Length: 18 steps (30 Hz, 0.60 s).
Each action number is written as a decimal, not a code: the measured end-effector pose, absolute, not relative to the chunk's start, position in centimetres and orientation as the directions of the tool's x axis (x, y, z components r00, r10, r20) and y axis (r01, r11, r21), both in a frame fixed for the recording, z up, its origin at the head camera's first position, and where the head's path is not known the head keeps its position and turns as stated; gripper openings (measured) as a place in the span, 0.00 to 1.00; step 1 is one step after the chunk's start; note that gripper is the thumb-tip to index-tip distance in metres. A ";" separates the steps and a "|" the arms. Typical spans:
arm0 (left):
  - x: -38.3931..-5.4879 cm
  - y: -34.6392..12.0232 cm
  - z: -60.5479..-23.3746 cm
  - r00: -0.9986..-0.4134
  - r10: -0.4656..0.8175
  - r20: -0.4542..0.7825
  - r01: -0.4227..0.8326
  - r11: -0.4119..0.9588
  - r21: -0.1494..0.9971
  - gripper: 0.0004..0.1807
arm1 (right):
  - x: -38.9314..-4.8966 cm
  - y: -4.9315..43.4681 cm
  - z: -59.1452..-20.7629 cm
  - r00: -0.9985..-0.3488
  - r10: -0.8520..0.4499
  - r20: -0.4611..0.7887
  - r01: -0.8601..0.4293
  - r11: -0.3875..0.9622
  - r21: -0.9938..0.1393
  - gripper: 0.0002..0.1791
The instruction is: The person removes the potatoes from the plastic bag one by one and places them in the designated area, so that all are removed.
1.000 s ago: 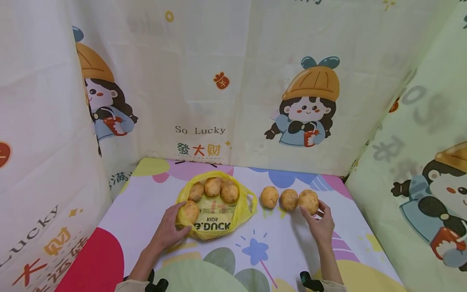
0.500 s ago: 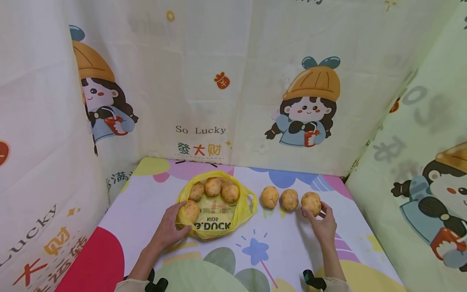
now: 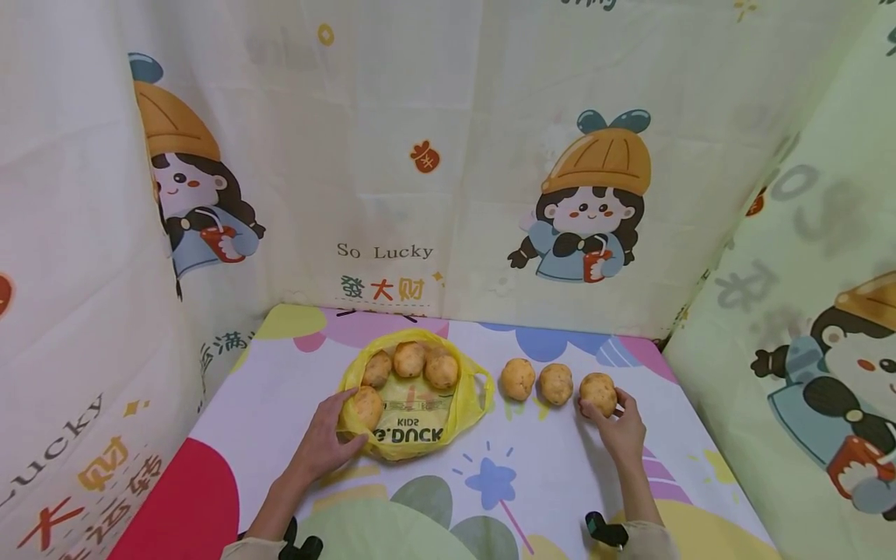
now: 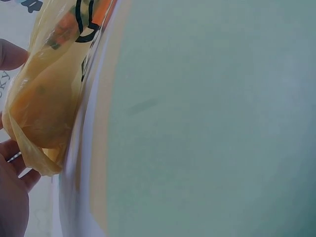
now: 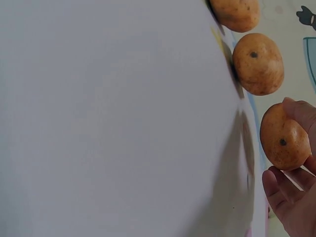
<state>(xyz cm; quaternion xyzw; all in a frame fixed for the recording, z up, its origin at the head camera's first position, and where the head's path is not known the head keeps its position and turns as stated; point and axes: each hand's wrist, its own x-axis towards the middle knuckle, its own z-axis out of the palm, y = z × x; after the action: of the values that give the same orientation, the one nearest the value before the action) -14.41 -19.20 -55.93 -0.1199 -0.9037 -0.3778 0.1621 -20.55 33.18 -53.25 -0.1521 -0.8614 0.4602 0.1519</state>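
Yellow bag's rim (image 3: 462, 416) lies well apart from the potato (image 3: 598, 393) right fingers (image 5: 273, 186) grip.

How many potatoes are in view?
7: four potatoes in the bag, two on the table to its right, one in the right hand. More may hide in the bag.

Head view evenly lit; wrist views dimmer, slightly hazy, the right showing a soft-edged shadow (image 5: 224, 192) across the surface (image 5: 113, 118).
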 end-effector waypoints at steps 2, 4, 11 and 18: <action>-14.4 -19.2 -56.0 -0.918 0.094 0.384 0.340 0.685 0.644 0.43 | -20.8 33.4 -53.4 -0.907 0.405 0.111 0.134 0.530 -0.838 0.46; -14.4 -19.2 -56.0 -0.916 0.094 0.390 0.344 0.684 0.643 0.43 | -20.9 33.5 -53.5 -0.909 0.404 0.105 0.139 0.532 -0.835 0.47; -14.4 -19.2 -56.0 -0.906 0.098 0.411 0.363 0.679 0.638 0.43 | -21.7 33.8 -53.9 -0.915 0.391 0.101 0.140 0.541 -0.829 0.46; -14.4 -19.2 -55.9 -0.911 0.096 0.402 0.355 0.680 0.642 0.43 | -22.1 33.8 -54.1 -0.919 0.383 0.089 0.148 0.546 -0.825 0.44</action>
<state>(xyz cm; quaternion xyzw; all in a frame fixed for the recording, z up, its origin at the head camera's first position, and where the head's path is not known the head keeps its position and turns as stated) -14.43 -19.21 -55.95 -0.1250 -0.9005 -0.3800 0.1703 -22.11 33.78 -54.12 -0.1527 -0.8695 0.4513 0.1305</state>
